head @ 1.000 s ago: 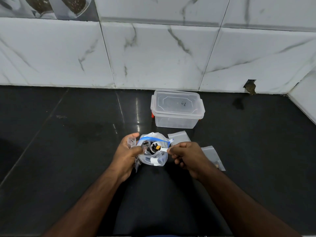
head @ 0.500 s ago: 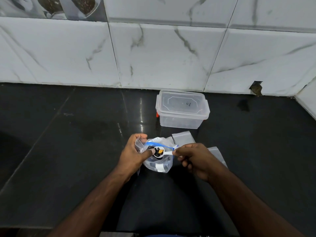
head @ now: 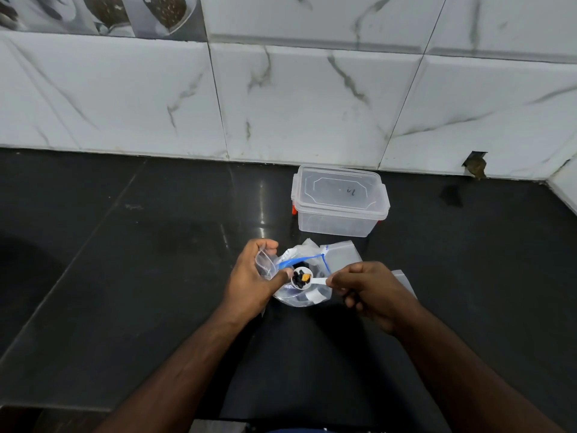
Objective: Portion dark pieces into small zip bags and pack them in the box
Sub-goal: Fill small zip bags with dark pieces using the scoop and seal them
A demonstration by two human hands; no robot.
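The person's right hand [head: 371,290] pinches the handle of a small white scoop [head: 302,278], and the handle runs almost level from this hand toward the left, so the bowl of the scoop is at the left end. In the bowl lie some dark pieces [head: 298,278] and one orange piece. The bowl hangs over the open mouth of a larger bag with a blue zip strip [head: 307,285], which stands on the dark desk [head: 125,260]. The left hand [head: 253,281] has its fingers curled round a small clear zip bag [head: 265,265]; this bag is just to the left of the scoop bowl, a little higher, and I cannot tell if its mouth is open. So the coming move, I think, is short: the scoop goes left to the small bag. The lidded clear box [head: 340,201] stands behind, apart from both hands, with flat empty bags [head: 342,254] near it.
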